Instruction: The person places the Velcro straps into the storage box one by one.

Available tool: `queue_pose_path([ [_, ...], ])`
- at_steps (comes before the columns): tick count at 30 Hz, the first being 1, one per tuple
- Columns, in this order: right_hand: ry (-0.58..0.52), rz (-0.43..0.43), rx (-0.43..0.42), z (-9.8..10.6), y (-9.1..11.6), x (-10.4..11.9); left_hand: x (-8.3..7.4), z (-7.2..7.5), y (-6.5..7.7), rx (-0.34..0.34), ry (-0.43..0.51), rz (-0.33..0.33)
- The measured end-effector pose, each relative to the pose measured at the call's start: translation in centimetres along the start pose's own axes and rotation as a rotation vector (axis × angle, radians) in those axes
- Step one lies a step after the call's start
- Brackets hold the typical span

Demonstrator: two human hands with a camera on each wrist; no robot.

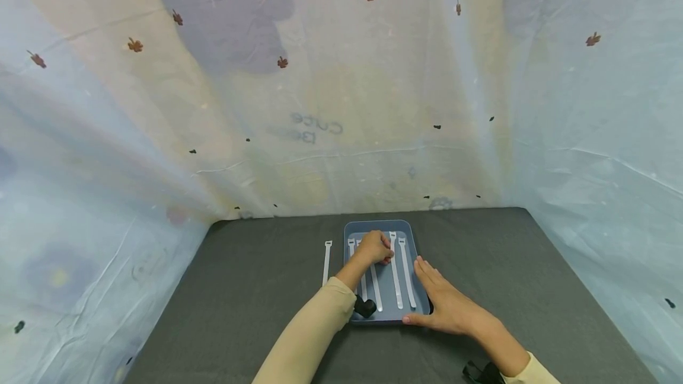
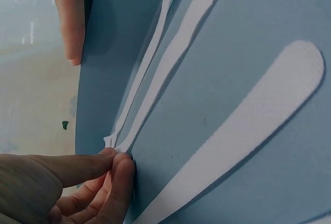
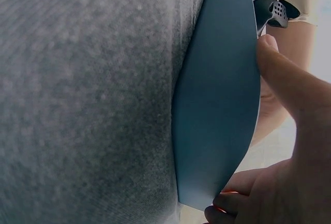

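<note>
Near the far end of a shallow blue-grey tray (image 1: 392, 313), my left hand (image 1: 374, 248) pinches a white strap (image 2: 168, 58) close to its slotted head, between thumb and fingers. That strap lies lengthwise in the tray, beside another white strap (image 1: 408, 277) along the right side. More white straps (image 1: 376, 289) lie to the left, partly hidden under my left wrist. My right hand (image 1: 450, 304) rests at the tray's near right corner, fingers straight along the right rim and thumb at the front rim. In the right wrist view, the tray's outer wall (image 3: 217, 94) stands between thumb and fingers.
One more white strap (image 1: 327, 262) lies on the dark grey tablecloth (image 1: 267, 289), left of the tray. Behind the table hangs a pale patterned curtain (image 1: 341, 105), which also closes off both sides. A black wrist device (image 1: 365, 307) on my left arm overlaps the tray's front.
</note>
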State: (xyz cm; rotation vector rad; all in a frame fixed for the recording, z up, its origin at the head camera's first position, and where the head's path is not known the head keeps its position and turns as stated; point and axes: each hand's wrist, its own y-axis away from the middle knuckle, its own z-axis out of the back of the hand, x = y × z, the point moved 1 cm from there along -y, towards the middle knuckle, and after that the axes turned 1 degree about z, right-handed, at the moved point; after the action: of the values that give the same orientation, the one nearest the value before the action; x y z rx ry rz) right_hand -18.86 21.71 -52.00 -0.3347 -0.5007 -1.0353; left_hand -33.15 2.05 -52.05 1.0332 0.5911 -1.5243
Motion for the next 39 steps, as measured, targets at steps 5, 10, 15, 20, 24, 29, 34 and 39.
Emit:
queue_pose_path([
  [5,0.001,0.001,-0.002,0.1,0.0,0.1,-0.1,0.2,0.1,-0.004,-0.019,0.005],
  [10,0.004,0.001,-0.004,0.0,-0.1,0.0,-0.2,0.2,0.2,-0.009,-0.032,0.008],
  [15,0.0,0.009,-0.008,0.1,-0.2,0.0,-0.3,0.3,0.2,-0.014,-0.046,0.005],
  [20,-0.006,0.004,-0.001,0.1,-0.1,0.1,-0.2,0.3,0.2,-0.012,-0.046,0.001],
  [24,-0.005,-0.002,0.004,0.1,-0.1,0.0,-0.2,0.6,0.5,-0.016,-0.102,-0.023],
  [29,-0.003,-0.003,0.001,0.1,-0.1,0.1,-0.6,1.7,1.0,-0.027,-0.164,-0.06],
  [34,0.008,-0.006,-0.001,0.1,-0.1,0.1,-0.6,2.7,1.3,-0.011,-0.15,-0.084],
  [39,0.007,-0.01,-0.001,0.1,0.0,0.3,-0.3,4.0,1.6,0.012,-0.105,-0.087],
])
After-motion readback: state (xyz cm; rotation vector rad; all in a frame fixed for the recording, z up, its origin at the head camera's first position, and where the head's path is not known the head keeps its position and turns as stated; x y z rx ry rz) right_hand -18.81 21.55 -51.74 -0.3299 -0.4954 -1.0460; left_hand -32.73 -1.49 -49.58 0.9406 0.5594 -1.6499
